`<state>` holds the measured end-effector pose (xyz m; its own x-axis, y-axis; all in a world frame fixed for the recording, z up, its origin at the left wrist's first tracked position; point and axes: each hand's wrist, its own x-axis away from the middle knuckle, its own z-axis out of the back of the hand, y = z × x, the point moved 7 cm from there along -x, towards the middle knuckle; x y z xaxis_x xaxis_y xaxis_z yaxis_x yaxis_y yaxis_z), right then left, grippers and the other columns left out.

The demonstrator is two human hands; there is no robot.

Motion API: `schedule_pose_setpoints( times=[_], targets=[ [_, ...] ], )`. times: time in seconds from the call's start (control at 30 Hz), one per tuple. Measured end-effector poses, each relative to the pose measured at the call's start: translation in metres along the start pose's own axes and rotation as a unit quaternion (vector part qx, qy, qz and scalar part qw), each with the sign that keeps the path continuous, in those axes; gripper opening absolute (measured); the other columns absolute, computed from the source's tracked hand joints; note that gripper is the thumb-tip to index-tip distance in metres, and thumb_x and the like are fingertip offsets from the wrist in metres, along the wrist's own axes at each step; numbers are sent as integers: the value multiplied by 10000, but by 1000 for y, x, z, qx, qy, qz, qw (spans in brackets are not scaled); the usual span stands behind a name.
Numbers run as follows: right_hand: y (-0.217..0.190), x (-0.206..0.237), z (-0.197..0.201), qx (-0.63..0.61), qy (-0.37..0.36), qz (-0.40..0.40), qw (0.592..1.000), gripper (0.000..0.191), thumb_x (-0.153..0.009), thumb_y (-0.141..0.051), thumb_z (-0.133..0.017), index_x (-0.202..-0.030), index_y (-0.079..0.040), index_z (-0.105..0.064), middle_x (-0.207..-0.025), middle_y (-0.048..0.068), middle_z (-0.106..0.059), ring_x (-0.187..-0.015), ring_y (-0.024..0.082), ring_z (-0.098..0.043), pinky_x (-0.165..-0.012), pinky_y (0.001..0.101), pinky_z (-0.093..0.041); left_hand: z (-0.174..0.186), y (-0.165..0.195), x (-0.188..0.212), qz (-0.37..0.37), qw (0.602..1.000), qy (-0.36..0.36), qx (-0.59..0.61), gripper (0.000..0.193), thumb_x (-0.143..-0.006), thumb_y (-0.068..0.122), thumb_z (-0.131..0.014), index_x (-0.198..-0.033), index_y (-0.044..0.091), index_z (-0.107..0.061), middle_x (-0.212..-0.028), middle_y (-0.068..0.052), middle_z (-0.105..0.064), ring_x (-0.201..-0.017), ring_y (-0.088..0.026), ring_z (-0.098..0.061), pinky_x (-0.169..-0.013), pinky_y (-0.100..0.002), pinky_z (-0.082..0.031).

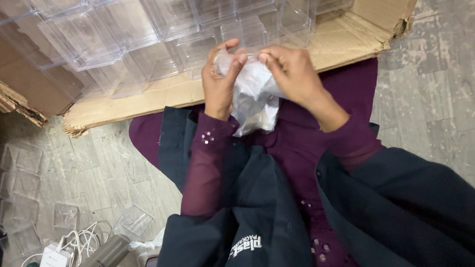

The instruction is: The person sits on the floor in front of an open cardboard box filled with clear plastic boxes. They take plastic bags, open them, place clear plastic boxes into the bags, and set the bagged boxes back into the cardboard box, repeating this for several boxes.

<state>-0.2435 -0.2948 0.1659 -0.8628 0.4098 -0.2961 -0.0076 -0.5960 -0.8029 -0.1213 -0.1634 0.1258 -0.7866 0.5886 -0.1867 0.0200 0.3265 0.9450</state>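
My left hand (220, 79) and my right hand (289, 71) both pinch the top edge of a crumpled clear plastic bag (255, 101), held above my lap. The bag hangs down between my wrists, over my purple garment (297, 143). Right behind my fingers lie several clear plastic boxes (148, 44) on a flattened cardboard sheet (341, 42). The bag's contents cannot be made out.
A dark jacket (257, 217) covers my lap. On the grey floor at the lower left lie more clear plastic boxes (133, 222), lids (22, 163), white cables (81, 240) and a white charger (54, 257). Torn cardboard edges (20, 106) stick out at the left.
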Motion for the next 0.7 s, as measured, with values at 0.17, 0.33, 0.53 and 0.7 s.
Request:
schedule_pose_setpoints(
  times=[0.17,0.33,0.53,0.7],
  targets=[
    [-12,-2,2,84,1,-70,994,158,-1104,-129,-613,-1161,-27,-720,-713,190,-629,-653,266,-642,-594,387,-452,-6,-8,-8,1,1000,-3,19,224,-965,90,-829,-992,48,-610,-935,12,-669,-912,-97,-659,-842,-260,-522],
    [-40,-13,21,9,100,92,991,138,-1067,-75,-683,-1184,-51,-751,-960,151,-727,-812,228,-706,-705,343,-534,-6,-3,-10,75,997,-29,-7,152,-1023,159,-742,-1057,12,-732,-968,24,-686,-893,-49,-580,-812,-227,-471],
    [-32,-17,22,-17,94,68,993,124,-1046,-42,-708,-1158,-10,-752,-983,85,-766,-864,171,-759,-748,260,-568,-3,12,-10,91,995,-42,-25,252,-1015,220,-721,-1158,17,-768,-992,14,-687,-875,-57,-572,-781,-226,-450],
    [4,-27,13,-328,42,-60,942,147,-1060,-146,-694,-1088,-15,-754,-912,11,-710,-800,104,-641,-736,226,-518,-17,3,-6,158,979,-91,89,242,-1058,262,-687,-1090,24,-721,-1019,-26,-716,-885,-79,-650,-793,-264,-529]
  ],
)
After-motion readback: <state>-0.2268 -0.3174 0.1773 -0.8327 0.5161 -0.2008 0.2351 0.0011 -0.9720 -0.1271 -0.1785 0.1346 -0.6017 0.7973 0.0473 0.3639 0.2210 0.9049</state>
